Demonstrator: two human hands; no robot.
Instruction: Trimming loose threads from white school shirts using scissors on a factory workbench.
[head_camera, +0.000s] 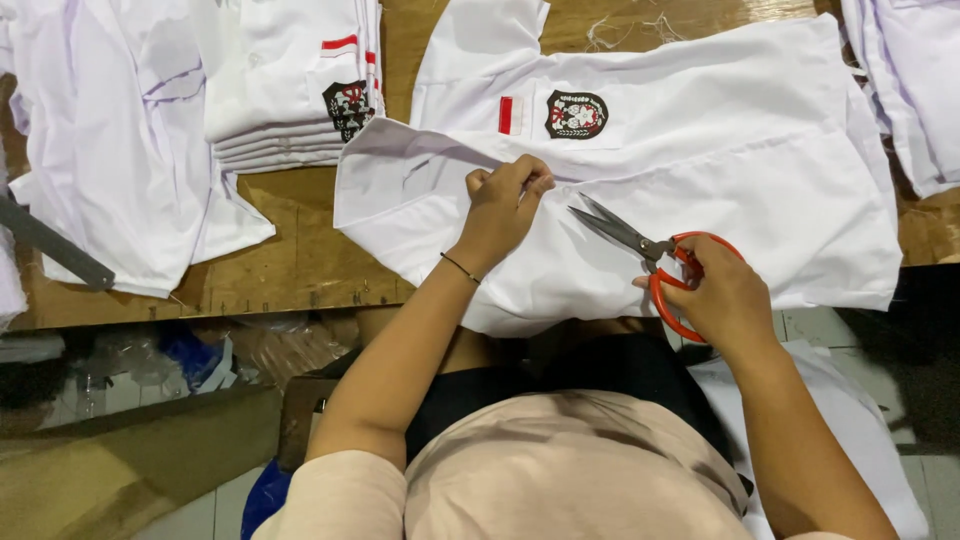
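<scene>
White cotton uniform shirt (700, 150) with a red-and-white flag patch and dark crest lies spread on the wooden counter (300, 250), long axis left to right. Left hand (503, 205) pinches a fold at its front edge. Right hand (725, 290), just right, grips orange-handled scissors (650, 250), blades apart, tips pointing left toward the pinch. Folded white shirts (290, 80) sit far left.

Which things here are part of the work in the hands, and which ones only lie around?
In use:
- left hand, pinching the white shirt
- right hand, holding open orange-handled scissors

Lying about:
- stack of folded shirts
- loose white garments at left
- white pile at right edge
- wooden table
</scene>
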